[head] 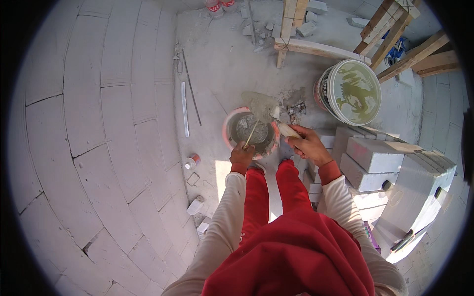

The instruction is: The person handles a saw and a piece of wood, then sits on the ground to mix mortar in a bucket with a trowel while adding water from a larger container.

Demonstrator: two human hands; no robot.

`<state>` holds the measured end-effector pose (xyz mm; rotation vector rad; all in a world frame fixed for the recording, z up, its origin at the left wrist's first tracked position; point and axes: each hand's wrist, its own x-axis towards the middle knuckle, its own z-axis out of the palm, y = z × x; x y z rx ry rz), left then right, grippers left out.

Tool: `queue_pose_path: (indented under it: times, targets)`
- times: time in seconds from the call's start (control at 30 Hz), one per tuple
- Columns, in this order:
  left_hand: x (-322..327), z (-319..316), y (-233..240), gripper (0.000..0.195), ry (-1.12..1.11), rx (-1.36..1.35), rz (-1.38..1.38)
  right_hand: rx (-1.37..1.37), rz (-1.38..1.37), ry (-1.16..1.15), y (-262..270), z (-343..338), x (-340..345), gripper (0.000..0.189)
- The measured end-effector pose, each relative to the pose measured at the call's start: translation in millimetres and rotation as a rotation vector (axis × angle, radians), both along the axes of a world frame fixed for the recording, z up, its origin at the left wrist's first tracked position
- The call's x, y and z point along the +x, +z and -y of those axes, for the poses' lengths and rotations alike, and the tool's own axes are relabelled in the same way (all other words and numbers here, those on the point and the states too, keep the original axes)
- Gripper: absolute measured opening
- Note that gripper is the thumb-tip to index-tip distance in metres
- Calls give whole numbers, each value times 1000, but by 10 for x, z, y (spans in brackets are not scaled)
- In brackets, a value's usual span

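My right hand (307, 143) grips the pale handle of a mortar-coated trowel (261, 106), whose blade lies flat over the far right rim of a round bucket. In the bucket (226, 130), which has a reddish rim, sits wet grey mortar (253, 129). My left hand (242, 155) is at the near left edge of the bucket, its fingers closed on a thin light stick (251, 134) that slants over the mortar. Whether the stick's far tip touches the mortar or the trowel, I cannot tell.
A large water-filled bucket (355, 92) stands at the right, beside a timber frame (322, 50). Stacked pale blocks (376, 157) rise near my right arm. A block wall (114, 122) runs along the left; by it lie metal strips (185, 109) and a plastic bottle (192, 161).
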<state>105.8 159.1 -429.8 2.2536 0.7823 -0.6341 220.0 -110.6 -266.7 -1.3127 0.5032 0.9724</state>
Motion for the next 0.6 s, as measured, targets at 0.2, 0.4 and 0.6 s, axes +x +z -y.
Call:
queue_pose_path:
  times: [0.2,0.4,0.6]
  targets:
    - [-341,-316,-25,36,-23,-53,29,-89,-49,-117,102,451,-758,29]
    - [-786,-519,-256,41,11,-152,71,-126,-3,-113,-264,443,-1726,28]
    - [-1167,-871,-523,48,29,-89,60,-690,484,516,-818,26,-2451,37]
